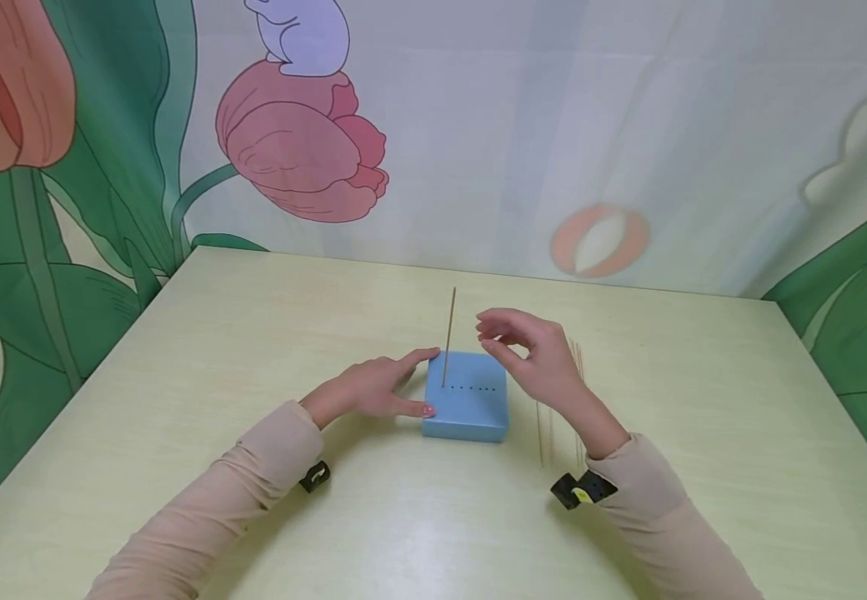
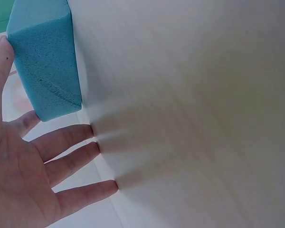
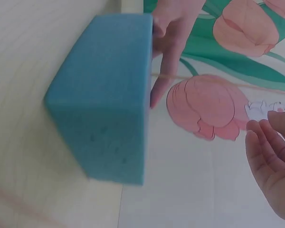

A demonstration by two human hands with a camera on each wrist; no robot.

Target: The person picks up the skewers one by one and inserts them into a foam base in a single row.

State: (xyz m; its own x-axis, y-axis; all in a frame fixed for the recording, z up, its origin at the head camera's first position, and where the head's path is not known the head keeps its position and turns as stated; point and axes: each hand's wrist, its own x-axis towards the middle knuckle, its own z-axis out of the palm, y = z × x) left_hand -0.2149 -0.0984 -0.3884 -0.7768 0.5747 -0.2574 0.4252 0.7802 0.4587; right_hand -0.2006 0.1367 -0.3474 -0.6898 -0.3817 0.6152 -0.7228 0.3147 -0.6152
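Note:
A blue foam block [image 1: 471, 414] lies on the table, a row of small dark holes along its top. One thin wooden stick [image 1: 449, 333] stands nearly upright at the left end of that row. My left hand [image 1: 373, 387] holds the block's left side, thumb on the near corner and index finger at the far one; its other fingertips rest on the table in the left wrist view. My right hand [image 1: 531, 354] hovers above the block's right edge, fingers loosely bent, nothing visible between them. In the right wrist view the stick [image 3: 228, 83] is apart from this hand.
Several thin sticks [image 1: 540, 433] lie on the table right of the block, partly hidden under the right forearm. A curtain [image 1: 463, 150] printed with flowers hangs behind the table's far edge. The pale table [image 1: 268, 325] extends to both sides.

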